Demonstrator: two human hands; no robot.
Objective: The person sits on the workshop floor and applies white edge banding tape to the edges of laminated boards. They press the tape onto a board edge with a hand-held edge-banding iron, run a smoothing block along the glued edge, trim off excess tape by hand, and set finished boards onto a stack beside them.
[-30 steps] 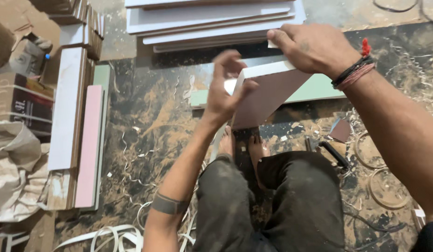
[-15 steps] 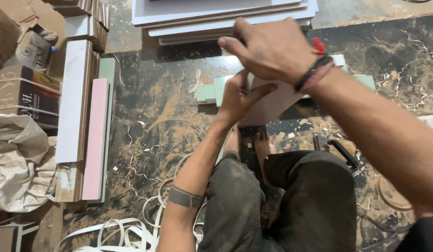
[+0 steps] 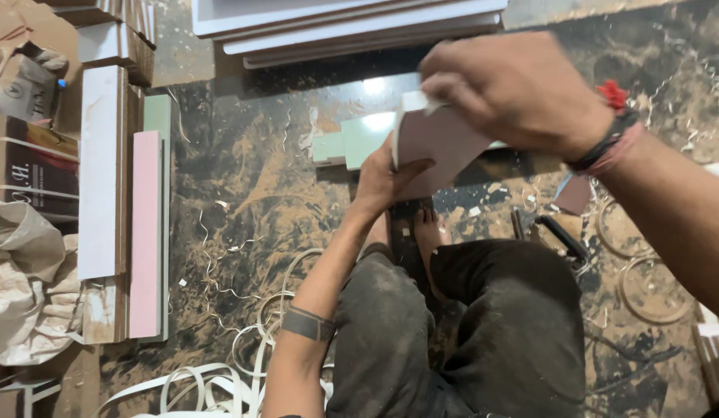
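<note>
- The panel [image 3: 444,147] my hands grip at upper centre looks dusty mauve-pink with a white edge.
- I see a pale green board [image 3: 351,143] lying behind it.
- On my right wrist sits a black and red band [image 3: 611,135]; on the left forearm, a grey band [image 3: 307,323].
- A pink strip [image 3: 146,232] lies at left, beside a white board [image 3: 100,170].
- The floor [image 3: 251,186] is dark, mottled with tan dust and white curled shavings [image 3: 212,383].
- My trousers [image 3: 483,340] are dark grey.

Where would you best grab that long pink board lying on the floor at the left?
Probably by its long side edges near the middle, coming from above. The pink board lies flat, long and narrow, with a white board tight on one side, so its ends offer freer grip.
</note>
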